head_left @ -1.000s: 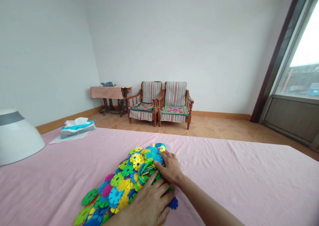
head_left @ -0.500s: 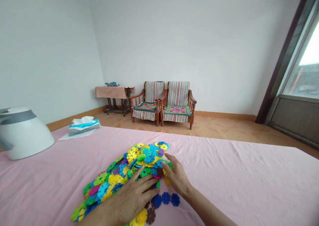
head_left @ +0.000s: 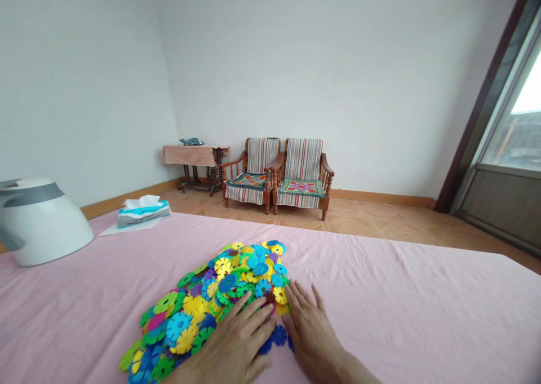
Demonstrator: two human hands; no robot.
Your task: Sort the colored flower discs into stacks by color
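Observation:
A pile of flat, flower-shaped plastic discs [head_left: 211,299] in yellow, blue, green, pink and purple lies spread on the pink cloth [head_left: 401,305]. My left hand [head_left: 230,347] lies flat on the near edge of the pile, fingers stretched out over the discs. Beside it my right hand [head_left: 310,330] rests palm down with spread fingers, its fingertips touching the discs at the pile's right edge. A few dark blue discs [head_left: 276,336] show between the two hands. Neither hand holds anything.
A white rounded appliance with a grey band [head_left: 40,220] stands at the far left. A tissue pack [head_left: 143,210] lies at the back left of the cloth. Beyond are two striped wooden armchairs [head_left: 276,178], a small covered table [head_left: 196,155] and a window [head_left: 507,147].
Both hands have slid back toward me and flattened, the right one leaving the top of the pile. The discs are spread flatter and wider than a second ago.

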